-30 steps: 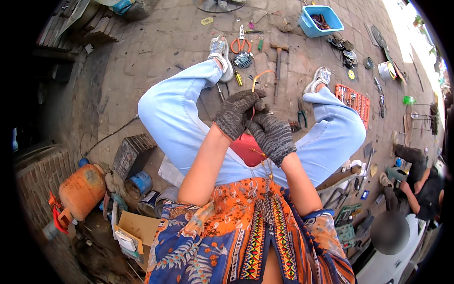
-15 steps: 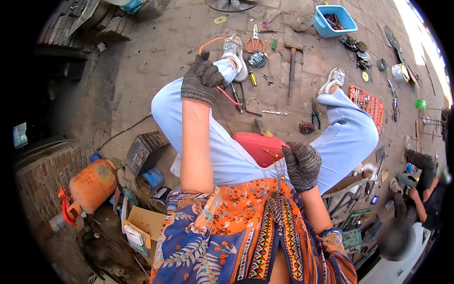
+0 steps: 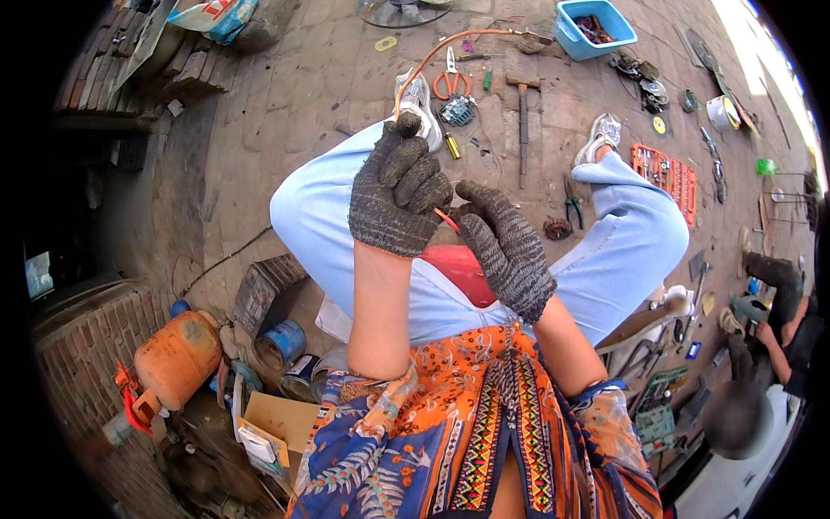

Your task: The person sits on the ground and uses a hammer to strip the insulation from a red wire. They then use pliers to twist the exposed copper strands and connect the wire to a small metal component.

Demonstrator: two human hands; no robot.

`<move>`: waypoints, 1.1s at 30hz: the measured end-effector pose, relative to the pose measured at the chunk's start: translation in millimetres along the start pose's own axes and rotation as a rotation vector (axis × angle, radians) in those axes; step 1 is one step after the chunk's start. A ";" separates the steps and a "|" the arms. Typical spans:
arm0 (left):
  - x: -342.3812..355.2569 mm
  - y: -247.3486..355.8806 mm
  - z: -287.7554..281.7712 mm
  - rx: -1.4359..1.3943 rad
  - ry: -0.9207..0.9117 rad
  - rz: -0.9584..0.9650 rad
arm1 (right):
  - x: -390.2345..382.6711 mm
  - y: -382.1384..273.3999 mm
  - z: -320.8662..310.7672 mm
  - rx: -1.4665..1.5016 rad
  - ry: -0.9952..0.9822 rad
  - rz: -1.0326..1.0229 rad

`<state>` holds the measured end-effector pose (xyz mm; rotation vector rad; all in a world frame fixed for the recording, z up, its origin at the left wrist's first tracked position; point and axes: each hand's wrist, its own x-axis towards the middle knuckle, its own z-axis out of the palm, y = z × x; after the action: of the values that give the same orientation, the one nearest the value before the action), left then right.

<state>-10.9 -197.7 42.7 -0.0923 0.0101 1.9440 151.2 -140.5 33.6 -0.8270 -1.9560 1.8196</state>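
Observation:
An orange cable [image 3: 424, 65] arches up and away from my left hand [image 3: 399, 197], which wears a dark grey knitted glove and is closed around it. A short red stretch of the cable comes out on the inner side of that fist. There my right hand [image 3: 508, 251], gloved alike, meets it with fingertips pinched together; the cable's tip is hidden among them. Under my hands, between my thighs, lies a red rounded object [image 3: 460, 275], partly covered.
A hammer [image 3: 522, 130], orange-handled pliers [image 3: 451, 82], a screwdriver [image 3: 453, 145] and a red socket set [image 3: 666, 180] lie on the brick floor. A blue basin [image 3: 566, 39] stands far off. Left are an orange gas cylinder [image 3: 177, 359] and cans; another person [image 3: 782, 346] sits right.
My right hand has left the beaded cord at my clothing and moved up to the cable's red end. My left hand has come down and right; the cable's far part now arches rightward.

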 end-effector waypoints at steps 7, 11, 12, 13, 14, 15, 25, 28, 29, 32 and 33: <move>0.6 -18.5 7.0 0.094 0.208 0.205 | -3.5 -7.3 -2.8 -0.371 0.126 -0.321; -5.3 -24.3 7.1 0.169 0.331 0.261 | -2.3 -2.8 -8.7 -0.236 0.093 -0.262; -6.2 -19.8 2.9 0.210 0.132 0.214 | -0.4 -4.9 -9.8 -0.142 0.065 -0.165; -7.9 -20.1 0.4 0.266 0.139 0.254 | 1.6 -9.6 -9.4 -0.048 0.036 -0.069; -9.4 -22.7 -0.2 0.322 0.146 0.294 | -2.1 -19.1 -10.3 -0.022 0.042 -0.086; -9.0 -26.5 1.3 0.375 0.152 0.327 | -4.4 -19.0 -11.2 0.071 0.003 -0.006; -18.8 -45.5 23.9 1.104 0.265 0.426 | -7.1 -25.2 -26.0 -0.170 0.045 -0.090; -21.5 -47.0 20.4 1.031 0.294 0.341 | -13.8 -23.0 -31.4 0.004 0.061 -0.005; -21.6 -48.2 19.0 0.989 0.299 0.319 | -15.6 -20.2 -32.4 0.094 0.074 0.039; -26.8 -54.3 9.9 0.844 0.264 0.285 | -15.2 -10.6 -33.8 0.559 0.032 0.068; -27.7 -60.2 7.9 0.785 0.268 0.274 | -13.6 -7.5 -32.2 0.827 -0.008 0.058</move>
<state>54.6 -200.9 54.7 0.1808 0.9954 2.0505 179.9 -123.8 46.7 -0.5829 -0.9943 2.3634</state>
